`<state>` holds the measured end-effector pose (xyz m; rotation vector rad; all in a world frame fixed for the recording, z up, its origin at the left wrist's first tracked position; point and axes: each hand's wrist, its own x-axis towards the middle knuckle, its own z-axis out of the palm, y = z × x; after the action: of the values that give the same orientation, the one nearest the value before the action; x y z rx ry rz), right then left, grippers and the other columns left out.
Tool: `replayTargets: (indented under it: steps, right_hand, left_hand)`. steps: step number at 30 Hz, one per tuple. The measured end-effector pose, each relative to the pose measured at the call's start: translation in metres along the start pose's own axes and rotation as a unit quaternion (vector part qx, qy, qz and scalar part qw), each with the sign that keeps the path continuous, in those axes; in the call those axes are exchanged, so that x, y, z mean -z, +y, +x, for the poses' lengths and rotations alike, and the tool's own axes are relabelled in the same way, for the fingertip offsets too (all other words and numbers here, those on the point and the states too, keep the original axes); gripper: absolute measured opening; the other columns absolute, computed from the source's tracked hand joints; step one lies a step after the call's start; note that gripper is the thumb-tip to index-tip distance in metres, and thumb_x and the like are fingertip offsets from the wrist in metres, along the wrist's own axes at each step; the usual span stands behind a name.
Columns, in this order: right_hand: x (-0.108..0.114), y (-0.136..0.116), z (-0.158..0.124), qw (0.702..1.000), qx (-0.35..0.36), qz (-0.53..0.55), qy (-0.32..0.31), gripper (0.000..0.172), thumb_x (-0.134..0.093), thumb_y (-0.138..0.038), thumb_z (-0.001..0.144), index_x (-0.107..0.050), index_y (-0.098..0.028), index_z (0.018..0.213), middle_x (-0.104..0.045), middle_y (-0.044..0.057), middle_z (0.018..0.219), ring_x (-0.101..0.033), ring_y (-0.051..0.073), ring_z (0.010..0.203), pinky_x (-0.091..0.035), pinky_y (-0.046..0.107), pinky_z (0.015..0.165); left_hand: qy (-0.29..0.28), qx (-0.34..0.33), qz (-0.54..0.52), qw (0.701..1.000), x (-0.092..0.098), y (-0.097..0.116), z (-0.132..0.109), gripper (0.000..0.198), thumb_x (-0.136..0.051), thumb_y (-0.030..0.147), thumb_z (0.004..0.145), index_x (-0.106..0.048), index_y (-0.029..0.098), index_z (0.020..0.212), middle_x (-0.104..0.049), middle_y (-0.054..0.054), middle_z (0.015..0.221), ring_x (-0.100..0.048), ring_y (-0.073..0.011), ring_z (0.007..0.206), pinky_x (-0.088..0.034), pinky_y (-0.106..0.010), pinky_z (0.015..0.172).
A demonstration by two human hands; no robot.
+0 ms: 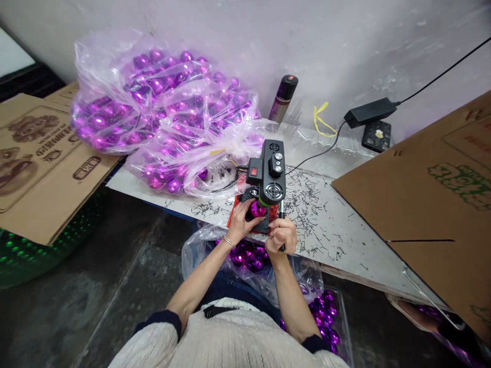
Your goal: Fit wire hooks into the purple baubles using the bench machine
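A: Hands?
B: I see left hand (240, 221) gripping purple ball (256, 209) under the press (269, 171), near bench (330, 230) front edge. Right hand (282, 236) fisted on lever (283, 225).
A: Room?
B: Bags (161, 112) crowd left, cardboard (429, 204) right.

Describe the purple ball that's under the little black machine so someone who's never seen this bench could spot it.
Start at the white worktable strewn with tiny dark wire bits, then find the small black machine at its near edge. The purple ball sits directly beneath it, steadied by the left hand. Unlike every other purple ball, it is single and not bagged.
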<state>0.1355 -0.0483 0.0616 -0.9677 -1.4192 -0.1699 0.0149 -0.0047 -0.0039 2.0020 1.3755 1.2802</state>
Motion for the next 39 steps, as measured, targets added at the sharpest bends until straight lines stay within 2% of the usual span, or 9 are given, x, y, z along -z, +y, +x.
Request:
replayTargets:
  steps: [15,20,25,28,30,32,34,36,39]
  right_hand:
    - [0.000,0.010,-0.008,0.999,0.021,0.022,-0.018,0.036,-0.038,-0.029,0.103,-0.048,-0.022,0.069,-0.058,-0.002,0.071,-0.062,0.012,0.062,-0.054,0.034,0.075]
    - [0.002,-0.014,0.030,0.998,-0.056,0.015,0.021,0.037,-0.042,-0.022,0.100,-0.049,-0.021,0.064,-0.057,-0.001,0.066,-0.056,0.011,0.060,-0.044,0.028,0.060]
    - [0.007,-0.039,0.073,0.994,-0.106,0.038,-0.006,0.036,-0.050,-0.021,0.098,-0.049,-0.021,0.062,-0.053,-0.002,0.061,-0.058,0.013,0.064,-0.043,0.029,0.061]
    - [0.007,-0.039,0.069,0.996,-0.082,0.032,-0.005,0.035,-0.050,-0.018,0.098,-0.051,-0.021,0.062,-0.054,-0.002,0.061,-0.058,0.013,0.064,-0.042,0.029,0.063]
    - [0.006,-0.037,0.061,0.997,-0.076,0.028,0.007,0.035,-0.049,-0.017,0.098,-0.052,-0.020,0.063,-0.055,-0.002,0.062,-0.057,0.013,0.064,-0.042,0.029,0.062]
    - [0.004,-0.035,0.054,0.997,-0.077,0.028,0.014,0.035,-0.048,-0.017,0.098,-0.052,-0.020,0.063,-0.054,-0.002,0.062,-0.057,0.013,0.063,-0.041,0.029,0.061]
    - [0.004,-0.033,0.050,0.997,-0.076,0.031,0.011,0.036,-0.048,-0.018,0.098,-0.051,-0.020,0.062,-0.054,-0.002,0.061,-0.057,0.013,0.063,-0.041,0.029,0.061]
    - [0.005,-0.032,0.050,0.997,-0.073,0.032,0.006,0.035,-0.048,-0.019,0.098,-0.051,-0.020,0.062,-0.054,-0.002,0.062,-0.057,0.014,0.064,-0.041,0.030,0.062]
    - [0.007,-0.032,0.049,0.997,-0.070,0.027,-0.004,0.034,-0.049,-0.018,0.097,-0.052,-0.020,0.064,-0.058,-0.001,0.065,-0.058,0.013,0.065,-0.042,0.030,0.064]
  left_hand:
    - [-0.012,0.014,-0.047,0.999,-0.001,0.002,0.002,0.061,-0.077,0.048,0.084,-0.057,0.019,0.133,-0.070,-0.014,0.126,-0.067,-0.0287,0.118,-0.052,-0.047,0.104]
    - [0.000,0.006,-0.041,0.999,-0.001,0.005,0.005,0.063,-0.078,0.051,0.082,-0.058,0.020,0.133,-0.071,-0.013,0.125,-0.067,-0.0298,0.119,-0.049,-0.052,0.108]
    - [0.009,-0.074,0.001,0.997,0.028,0.015,-0.039,0.073,-0.071,0.058,0.084,-0.051,0.019,0.143,-0.068,-0.017,0.128,-0.065,-0.0295,0.122,-0.052,-0.049,0.105]
    - [-0.054,-0.128,0.065,0.988,0.048,0.012,-0.080,0.084,-0.072,0.066,0.078,-0.051,0.019,0.144,-0.068,-0.018,0.126,-0.068,-0.0303,0.116,-0.057,-0.045,0.096]
    - [-0.065,-0.146,0.093,0.983,0.056,0.006,-0.089,0.086,-0.069,0.070,0.078,-0.051,0.018,0.144,-0.069,-0.018,0.123,-0.069,-0.0303,0.112,-0.058,-0.043,0.091]
    - [-0.037,-0.143,0.114,0.983,0.062,-0.003,-0.070,0.073,-0.061,0.065,0.089,-0.052,0.018,0.143,-0.069,-0.017,0.124,-0.068,-0.0287,0.113,-0.057,-0.042,0.093]
    - [0.012,-0.103,0.151,0.983,0.071,-0.014,-0.026,0.048,-0.049,0.046,0.102,-0.054,0.019,0.142,-0.068,-0.016,0.128,-0.065,-0.0264,0.118,-0.054,-0.043,0.099]
    - [0.050,-0.018,0.220,0.974,0.084,-0.026,0.031,0.039,-0.042,0.027,0.104,-0.056,0.015,0.139,-0.063,-0.019,0.134,-0.060,-0.0275,0.126,-0.049,-0.045,0.106]
    - [0.007,0.141,0.335,0.932,0.106,-0.044,0.105,0.041,-0.044,0.009,0.097,-0.057,0.009,0.135,-0.062,-0.024,0.132,-0.058,-0.0340,0.125,-0.044,-0.051,0.106]
